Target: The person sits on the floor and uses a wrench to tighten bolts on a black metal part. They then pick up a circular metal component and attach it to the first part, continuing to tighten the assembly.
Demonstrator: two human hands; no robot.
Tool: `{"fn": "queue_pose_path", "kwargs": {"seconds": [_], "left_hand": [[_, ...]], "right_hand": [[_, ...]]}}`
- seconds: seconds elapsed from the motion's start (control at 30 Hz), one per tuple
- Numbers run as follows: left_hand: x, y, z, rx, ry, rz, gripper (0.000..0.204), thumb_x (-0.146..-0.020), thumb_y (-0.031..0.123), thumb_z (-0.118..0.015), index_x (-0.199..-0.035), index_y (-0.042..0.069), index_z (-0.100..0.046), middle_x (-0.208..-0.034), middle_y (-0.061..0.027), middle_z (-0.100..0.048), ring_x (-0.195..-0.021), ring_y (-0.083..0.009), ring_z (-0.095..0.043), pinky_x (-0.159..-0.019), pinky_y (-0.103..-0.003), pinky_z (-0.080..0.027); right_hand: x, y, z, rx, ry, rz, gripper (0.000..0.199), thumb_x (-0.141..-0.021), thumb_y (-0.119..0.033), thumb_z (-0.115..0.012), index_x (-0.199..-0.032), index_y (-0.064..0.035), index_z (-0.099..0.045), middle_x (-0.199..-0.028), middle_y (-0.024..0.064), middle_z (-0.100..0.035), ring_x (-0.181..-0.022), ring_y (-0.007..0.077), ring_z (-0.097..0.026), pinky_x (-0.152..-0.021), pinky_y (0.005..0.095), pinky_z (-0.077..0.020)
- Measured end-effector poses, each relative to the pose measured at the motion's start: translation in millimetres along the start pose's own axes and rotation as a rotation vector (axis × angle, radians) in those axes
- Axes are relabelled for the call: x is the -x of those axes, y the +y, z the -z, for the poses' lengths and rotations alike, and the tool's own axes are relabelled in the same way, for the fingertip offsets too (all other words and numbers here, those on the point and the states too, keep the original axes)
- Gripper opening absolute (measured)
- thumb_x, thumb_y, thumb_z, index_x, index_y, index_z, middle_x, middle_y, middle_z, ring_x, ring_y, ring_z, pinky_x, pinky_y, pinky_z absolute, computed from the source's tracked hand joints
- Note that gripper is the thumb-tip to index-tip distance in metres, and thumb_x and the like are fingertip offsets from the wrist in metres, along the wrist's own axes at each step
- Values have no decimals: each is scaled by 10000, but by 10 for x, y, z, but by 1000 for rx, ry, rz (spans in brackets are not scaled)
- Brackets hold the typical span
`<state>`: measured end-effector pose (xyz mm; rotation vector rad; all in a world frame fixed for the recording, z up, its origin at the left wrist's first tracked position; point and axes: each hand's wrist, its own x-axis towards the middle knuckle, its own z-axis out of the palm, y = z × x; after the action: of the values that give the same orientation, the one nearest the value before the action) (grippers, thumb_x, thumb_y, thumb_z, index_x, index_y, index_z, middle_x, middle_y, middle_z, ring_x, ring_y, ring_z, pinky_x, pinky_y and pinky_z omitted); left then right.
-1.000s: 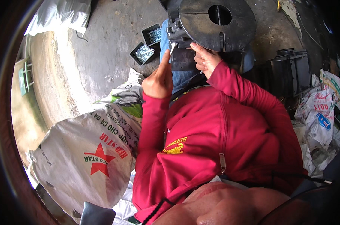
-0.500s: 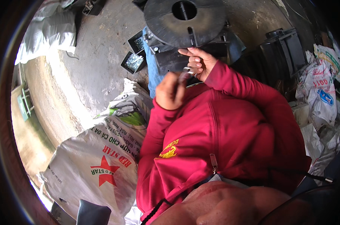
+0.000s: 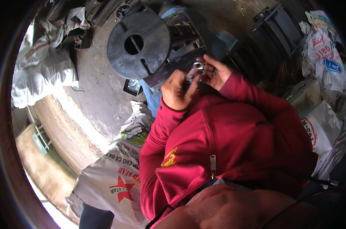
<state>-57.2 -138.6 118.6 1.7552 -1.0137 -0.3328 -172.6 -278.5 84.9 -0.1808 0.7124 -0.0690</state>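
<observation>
Both my hands are raised in front of my chest, in red sleeves. My left hand (image 3: 177, 91) is curled and pinches a small shiny metal part (image 3: 196, 68) with its fingertips. My right hand (image 3: 217, 73) lies palm up just to the right, fingers bent around small metal pieces, touching the same part. Just beyond the hands stands a dark machine (image 3: 188, 49) with a round black slotted disc (image 3: 137, 44) on its left side.
A white printed sack with a red star (image 3: 112, 183) lies at my lower left on the concrete floor (image 3: 96, 99). More sacks (image 3: 325, 57) pile at the right, black crates (image 3: 272, 42) behind the machine, and a small dark tray (image 3: 133, 87) under the disc.
My hands have dropped from near the disc's edge and come together in front of my chest around the small metal part. The view has shifted, so the disc now sits further left.
</observation>
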Motion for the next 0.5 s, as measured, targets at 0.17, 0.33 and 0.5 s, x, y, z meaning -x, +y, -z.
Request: {"fn": "queue_pose_path", "kwargs": {"seconds": [0.17, 0.33, 0.5], "left_hand": [[-43, -34, -101, 15, -75, 2, 189, -796, 41, -794, -868, 25, -621, -704, -70, -607, -568, -152, -576, -540, -268, -456], [-48, -129, -209, 144, 31, -40, 154, -831, 19, -771, -875, 18, -624, -745, -38, -652, -646, -69, -580, -583, -230, -461], [-84, -146, -167, 235, 109, 24, 116, -879, 35, -725, -973, 2, -665, -771, -37, -667, -670, -81, -587, -629, -235, -473]], "right_hand": [[32, -96, 66, 182, -175, 72, 195, -911, -290, -736, -943, -126, -637, -677, -96, -445, -594, 11, -438, -563, 211, -381], [103, -81, 18, 288, -155, 154, 196, -910, -242, -736, -1029, -96, -681, -808, -63, -613, -597, 8, -430, -507, 191, -347], [-113, -357, -87, 929, -136, 1109, 164, -878, -113, -752, -1041, -104, -768, -808, -19, -661, -672, 37, -527, -575, 214, -419]]}}
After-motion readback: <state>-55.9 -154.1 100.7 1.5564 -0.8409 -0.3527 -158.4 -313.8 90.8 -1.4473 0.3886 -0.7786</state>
